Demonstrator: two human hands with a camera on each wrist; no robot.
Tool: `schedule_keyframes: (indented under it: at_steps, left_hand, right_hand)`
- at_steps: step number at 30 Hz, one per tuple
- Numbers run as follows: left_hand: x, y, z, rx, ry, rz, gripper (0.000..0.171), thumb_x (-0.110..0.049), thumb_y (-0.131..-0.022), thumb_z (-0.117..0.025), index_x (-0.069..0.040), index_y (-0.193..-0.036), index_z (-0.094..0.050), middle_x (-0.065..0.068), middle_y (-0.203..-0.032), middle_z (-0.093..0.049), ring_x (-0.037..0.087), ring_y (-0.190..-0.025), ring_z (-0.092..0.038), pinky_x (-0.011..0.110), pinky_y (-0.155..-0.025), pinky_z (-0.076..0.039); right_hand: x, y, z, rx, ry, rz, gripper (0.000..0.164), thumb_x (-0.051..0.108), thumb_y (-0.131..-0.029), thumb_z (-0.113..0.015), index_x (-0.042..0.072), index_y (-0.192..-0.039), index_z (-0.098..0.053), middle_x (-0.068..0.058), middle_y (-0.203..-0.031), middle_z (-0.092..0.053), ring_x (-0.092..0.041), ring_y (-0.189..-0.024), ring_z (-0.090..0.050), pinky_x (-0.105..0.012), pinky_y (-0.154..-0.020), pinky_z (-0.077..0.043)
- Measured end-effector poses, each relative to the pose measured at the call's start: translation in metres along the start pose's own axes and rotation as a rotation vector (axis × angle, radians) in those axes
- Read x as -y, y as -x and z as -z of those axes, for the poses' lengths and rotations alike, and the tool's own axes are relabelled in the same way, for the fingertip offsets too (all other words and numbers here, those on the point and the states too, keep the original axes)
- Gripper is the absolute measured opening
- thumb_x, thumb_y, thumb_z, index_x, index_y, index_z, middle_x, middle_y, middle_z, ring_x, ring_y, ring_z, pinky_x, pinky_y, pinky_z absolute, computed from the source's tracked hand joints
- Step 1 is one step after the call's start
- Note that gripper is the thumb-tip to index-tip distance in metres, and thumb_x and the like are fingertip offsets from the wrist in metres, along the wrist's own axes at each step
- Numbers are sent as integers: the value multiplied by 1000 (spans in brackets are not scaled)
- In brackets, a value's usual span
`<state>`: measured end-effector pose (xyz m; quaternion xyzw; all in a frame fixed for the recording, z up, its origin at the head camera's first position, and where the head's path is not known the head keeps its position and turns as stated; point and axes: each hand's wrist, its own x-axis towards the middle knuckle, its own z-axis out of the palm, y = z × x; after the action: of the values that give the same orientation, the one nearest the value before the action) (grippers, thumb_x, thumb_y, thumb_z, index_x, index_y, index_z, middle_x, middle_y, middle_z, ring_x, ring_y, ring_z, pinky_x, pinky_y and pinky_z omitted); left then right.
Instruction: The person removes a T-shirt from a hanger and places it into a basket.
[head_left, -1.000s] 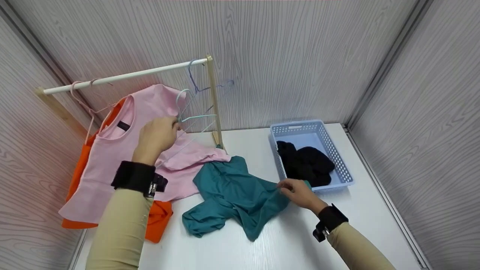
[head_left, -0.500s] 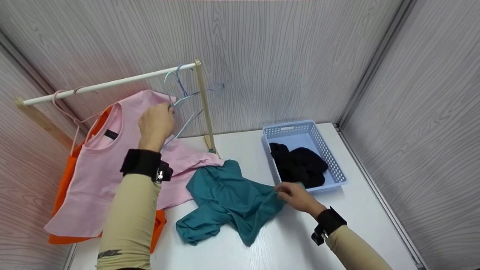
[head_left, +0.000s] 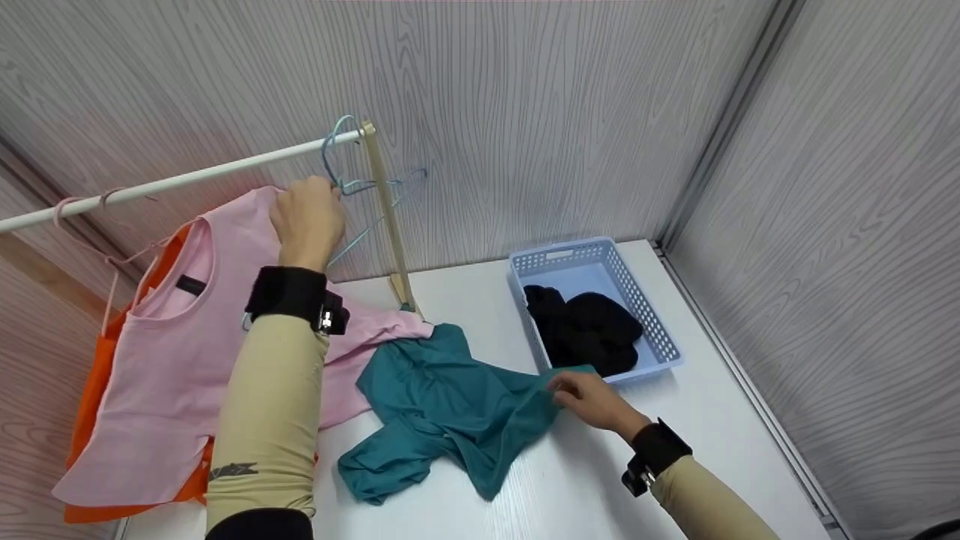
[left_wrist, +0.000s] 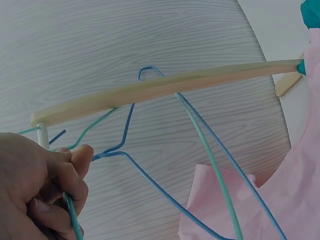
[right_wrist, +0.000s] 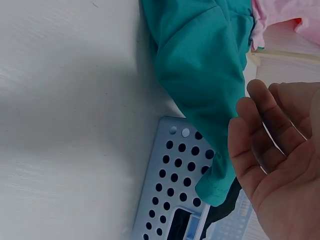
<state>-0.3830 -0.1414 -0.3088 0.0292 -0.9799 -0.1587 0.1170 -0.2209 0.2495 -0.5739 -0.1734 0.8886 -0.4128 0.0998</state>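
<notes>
The white bar [head_left: 210, 172] sits up high on a wooden post [head_left: 388, 217], so things with hooks can dangle over the tabletop [head_left: 412, 510]. The pink top [head_left: 172, 375] and the orange clothes [head_left: 88, 427] are on the left side, under pink hooks [head_left: 60, 207] that likely help hold them up. The teal shirt [head_left: 450, 397] lies crumpled on the tabletop, with one end reaching the edge of the blue basket [head_left: 652, 322]. The black cloth [head_left: 589, 330] is bunched inside the basket, where the walls probably keep it from spreading out.

The blue hanger [left_wrist: 156, 185] is near the post, right beside the green hanger [left_wrist: 214, 162]. The green one's hook is up by the bar, but it is hard to tell if it rests there.

The left hand [head_left: 309, 221] has a tight grip, with fingers curled around the green wire. Holding it near the top likely makes the hook easy to steer. The right hand [head_left: 592, 401] has a loose grip. Its fingers are a bit bent with gaps between them, and they hold nothing. They are right by the teal shirt, maybe touching it.
</notes>
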Motion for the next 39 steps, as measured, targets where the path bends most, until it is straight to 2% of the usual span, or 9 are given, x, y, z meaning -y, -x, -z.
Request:
schedule_keyframes:
  at_steps: [7, 10, 14, 20, 25, 32, 36, 39]
  left_hand:
    - [9, 3, 11, -43, -22, 23, 33, -23, -103, -44, 2, -104, -66, 25, -105, -68, 47, -94, -63, 57, -77, -49]
    - [10, 4, 7, -50, -29, 18, 32, -21, -102, -46, 2, -103, -67, 26, -105, -69, 47, -94, -63, 57, -77, -49]
    - [10, 4, -6, -58, -35, -2, 30, -17, -101, -47, 2, -104, -69, 28, -106, -68, 47, -95, -64, 56, -75, -49]
    - [20, 6, -19, -32, -42, 3, 28, -13, -100, -47, 5, -106, -68, 31, -110, -66, 49, -99, -63, 58, -75, -51]
    - [25, 7, -21, -33, -51, 6, 28, -8, -97, -46, 7, -105, -68, 32, -109, -66, 50, -99, -63, 59, -76, -52]
    - [26, 11, -17, -95, -132, -21, 30, -4, -90, -40, 5, -87, -68, 28, -93, -70, 44, -83, -67, 54, -66, -54]
    - [25, 16, -15, -124, -58, -48, 31, -10, -94, -41, 1, -92, -70, 26, -96, -69, 46, -85, -66, 56, -67, -52]
    - [23, 24, -17, -142, 13, -112, 30, -16, -96, -43, -2, -94, -69, 25, -97, -69, 49, -87, -65, 59, -68, -50]
  right_hand:
    - [1, 1, -2, -3, 9, 3, 20, 12, -99, -54, 2, -111, -66, -13, -104, -69, -20, -92, -65, -28, -76, -54]
    - [2, 2, -4, 7, 5, -16, 20, 12, -99, -54, 3, -112, -66, -12, -104, -69, -17, -92, -64, -27, -76, -53]
    - [5, 3, -9, 22, -16, -29, 21, 12, -100, -53, 2, -113, -65, -12, -105, -69, -17, -92, -64, -26, -75, -53]
    - [9, 2, -16, 35, -20, -23, 20, 11, -100, -52, 2, -112, -65, -13, -107, -68, -20, -96, -64, -27, -77, -53]
    - [12, 0, -17, 39, 3, -34, 21, 13, -99, -53, 4, -113, -66, -10, -109, -68, -18, -97, -63, -29, -80, -53]
    - [12, -5, -17, 24, 49, 33, 18, 13, -98, -56, 4, -110, -67, -10, -107, -69, -19, -95, -63, -31, -80, -53]
    - [15, -9, -17, 25, 63, 46, 18, 13, -98, -57, 4, -109, -67, -9, -105, -68, -18, -93, -62, -30, -80, -52]
    - [18, -14, -19, 23, 73, 49, 18, 13, -97, -57, 4, -109, -67, -7, -103, -69, -17, -92, -61, -31, -79, -51]
